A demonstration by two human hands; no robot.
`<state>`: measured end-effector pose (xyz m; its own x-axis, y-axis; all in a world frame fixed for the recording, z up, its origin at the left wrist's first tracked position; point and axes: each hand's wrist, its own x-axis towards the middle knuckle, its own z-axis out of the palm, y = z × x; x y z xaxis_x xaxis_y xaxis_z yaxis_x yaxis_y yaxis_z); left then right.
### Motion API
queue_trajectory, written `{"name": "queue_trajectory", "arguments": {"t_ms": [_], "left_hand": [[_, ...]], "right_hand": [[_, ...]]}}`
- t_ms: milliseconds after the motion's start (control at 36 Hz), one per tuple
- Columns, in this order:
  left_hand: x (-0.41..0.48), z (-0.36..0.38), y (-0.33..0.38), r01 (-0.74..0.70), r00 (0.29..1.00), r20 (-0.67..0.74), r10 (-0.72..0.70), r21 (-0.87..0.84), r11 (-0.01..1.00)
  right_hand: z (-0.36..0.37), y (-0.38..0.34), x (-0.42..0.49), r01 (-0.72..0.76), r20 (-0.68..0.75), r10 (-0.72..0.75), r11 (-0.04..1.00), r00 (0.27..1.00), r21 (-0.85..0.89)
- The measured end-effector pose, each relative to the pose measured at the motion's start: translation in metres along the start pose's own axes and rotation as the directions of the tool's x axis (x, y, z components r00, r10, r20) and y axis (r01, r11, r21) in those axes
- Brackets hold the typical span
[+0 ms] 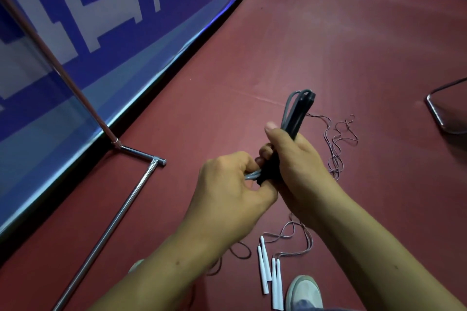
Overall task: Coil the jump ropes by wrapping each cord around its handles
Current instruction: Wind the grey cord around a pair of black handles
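Head view: black handles held in both hands, above the floor.
Right hand (295, 164) grips the black handles (299, 113) mid-length, fingers (265, 150) curled round them, thumb straight along the side; the handles tilt up and away, with grey cord (288, 108) looped along them and over the top end. Left hand (227, 184) is just beside, at the lower end, fingers closed and pinching grey cord strands. White handles (267, 272) and thin cords (336, 144) lie loose on the floor (353, 45).

Black handles (298, 118) with grey cord (252, 175), white handles (270, 278), maroon floor (328, 45), blue-and-white banner (101, 7).
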<state>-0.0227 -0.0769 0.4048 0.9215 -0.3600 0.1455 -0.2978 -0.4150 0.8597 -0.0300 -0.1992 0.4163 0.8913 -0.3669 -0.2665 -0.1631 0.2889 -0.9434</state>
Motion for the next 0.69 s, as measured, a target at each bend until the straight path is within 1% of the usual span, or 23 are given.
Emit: {"name": "queue_trajectory", "arguments": {"t_ms": [56, 83, 167, 278, 361, 444, 611, 694], "left_hand": [[0.004, -0.002, -0.003, 0.031, 1.0, 0.004, -0.031, -0.008, 0.999], [0.005, -0.003, -0.003, 0.051, 0.999, 0.012, -0.051, -0.029, 0.998], [0.005, -0.004, -0.002, 0.089, 0.995, 0.041, -0.087, -0.058, 0.994], [0.004, -0.001, -0.003, 0.085, 0.996, -0.01, -0.086, -0.035, 0.996], [0.002, 0.002, -0.001, 0.061, 0.997, -0.057, -0.061, 0.007, 0.998], [-0.002, 0.004, 0.0, 0.017, 0.996, -0.087, -0.012, 0.057, 0.998], [-0.001, 0.003, -0.001, -0.008, 0.99, -0.136, 0.02, 0.088, 0.996], [0.0, 0.001, -0.003, -0.041, 0.99, -0.13, 0.055, 0.109, 0.993]], "right_hand": [[-0.001, -0.002, 0.001, -0.077, -0.004, 0.078, 0.992, 0.997, 0.1], [-0.002, -0.002, 0.001, -0.08, -0.002, 0.08, 0.99, 0.997, 0.119], [-0.004, 0.002, 0.001, -0.016, -0.006, 0.017, 0.995, 1.0, 0.1], [-0.005, 0.009, 0.001, 0.064, -0.023, -0.063, 0.997, 0.998, 0.036], [-0.002, 0.012, 0.003, 0.12, -0.059, -0.12, 0.993, 0.991, 0.001], [0.0, 0.014, 0.003, 0.143, -0.079, -0.141, 0.99, 0.987, 0.017], [0.002, 0.012, 0.001, 0.153, -0.019, -0.152, 0.986, 0.988, 0.062], [0.002, 0.008, 0.002, 0.139, 0.012, -0.142, 0.983, 0.99, 0.115]]}}
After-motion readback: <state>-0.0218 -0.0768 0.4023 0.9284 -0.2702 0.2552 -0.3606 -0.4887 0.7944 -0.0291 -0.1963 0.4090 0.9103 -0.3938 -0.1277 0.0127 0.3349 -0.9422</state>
